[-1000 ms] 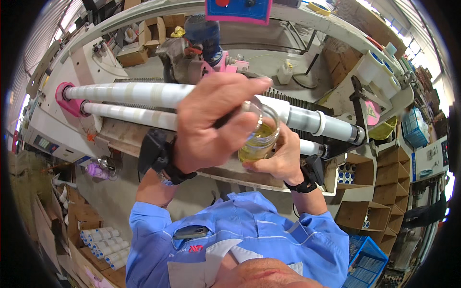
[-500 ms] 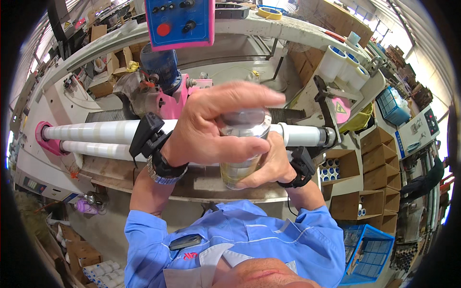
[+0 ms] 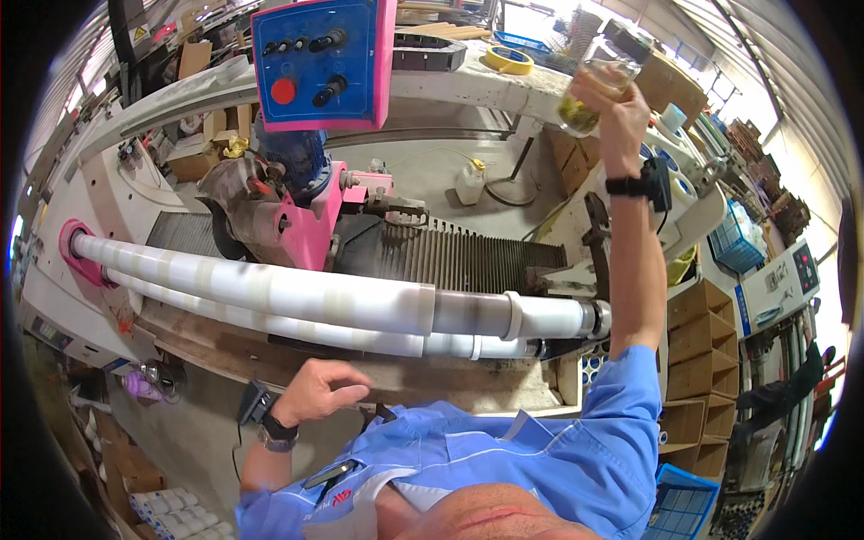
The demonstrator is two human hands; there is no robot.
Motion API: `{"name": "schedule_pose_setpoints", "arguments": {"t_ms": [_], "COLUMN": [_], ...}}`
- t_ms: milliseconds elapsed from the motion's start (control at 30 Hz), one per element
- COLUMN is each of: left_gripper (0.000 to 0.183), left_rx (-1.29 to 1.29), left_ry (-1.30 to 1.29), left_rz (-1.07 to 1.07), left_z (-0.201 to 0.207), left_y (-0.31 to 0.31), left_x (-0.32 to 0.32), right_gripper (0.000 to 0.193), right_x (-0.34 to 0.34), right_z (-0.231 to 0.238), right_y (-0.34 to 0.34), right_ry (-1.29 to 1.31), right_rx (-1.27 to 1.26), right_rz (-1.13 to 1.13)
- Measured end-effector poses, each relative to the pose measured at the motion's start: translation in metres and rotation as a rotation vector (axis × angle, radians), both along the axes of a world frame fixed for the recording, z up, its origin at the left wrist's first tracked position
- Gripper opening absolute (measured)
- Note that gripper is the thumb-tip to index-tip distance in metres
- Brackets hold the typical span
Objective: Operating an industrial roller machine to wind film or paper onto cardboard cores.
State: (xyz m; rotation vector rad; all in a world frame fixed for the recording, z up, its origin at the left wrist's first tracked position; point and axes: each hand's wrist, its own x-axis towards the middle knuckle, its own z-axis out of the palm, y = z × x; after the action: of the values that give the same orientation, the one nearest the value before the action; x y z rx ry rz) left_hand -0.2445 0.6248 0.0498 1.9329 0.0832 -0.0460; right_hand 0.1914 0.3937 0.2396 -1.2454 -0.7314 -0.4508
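My right arm is stretched out to the far right. My right hand (image 3: 619,112) is closed round a clear drinking bottle (image 3: 577,115), held tilted above the back ledge of the machine. Something yellow-green sits in the bottle's lower end, and its dark lid points away from me. Low at the front left, my left hand (image 3: 322,390) holds nothing; its fingers are loosely bent, with the thumb apart from them. Nearest to it are the machine's two long white rollers (image 3: 297,292), wrapped in white tube with paler bands.
A blue control box (image 3: 315,67) with a pink edge hangs over the machine. Yellow tape (image 3: 508,60) lies on the back ledge (image 3: 441,87). Cardboard boxes (image 3: 700,337) and a blue crate (image 3: 682,504) stand at the right. A pink bracket (image 3: 315,220) rises behind the rollers.
My hands have come apart. The right one has carried the bottle from in front of me to the far right; the left has let go of it and dropped toward the lower left.
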Motion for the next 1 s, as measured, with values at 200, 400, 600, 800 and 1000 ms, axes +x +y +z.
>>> {"name": "schedule_pose_setpoints", "arguments": {"t_ms": [200,400,600,800,1000], "left_gripper": [0.035,0.043,0.041,0.032,0.03], "left_rx": [0.374,0.612,0.07,-0.641,-0.634], "left_ry": [0.514,0.718,0.824,0.815,0.664], "left_rz": [0.727,0.089,0.714,1.304,1.231], "left_z": [-0.295,-0.499,-0.426,-0.366,-0.364], "left_y": [-0.006,-0.131,-0.166,-0.105,-0.055], "left_x": [-0.17,-0.388,-0.363,-0.301,-0.312], "right_gripper": [0.052,0.049,0.038,0.037,0.028], "right_x": [0.158,0.281,0.32,0.302,0.047], "right_z": [-0.006,-0.022,-0.007,-0.067,-0.078], "right_y": [-0.008,-0.023,-0.063,-0.082,-0.005], "right_ry": [0.0,-0.296,-0.639,-0.664,0.066], "right_rx": [-0.223,-0.575,-1.081,-1.003,-0.192], "right_rz": [-0.628,-1.042,-0.677,-0.845,-0.164]}}
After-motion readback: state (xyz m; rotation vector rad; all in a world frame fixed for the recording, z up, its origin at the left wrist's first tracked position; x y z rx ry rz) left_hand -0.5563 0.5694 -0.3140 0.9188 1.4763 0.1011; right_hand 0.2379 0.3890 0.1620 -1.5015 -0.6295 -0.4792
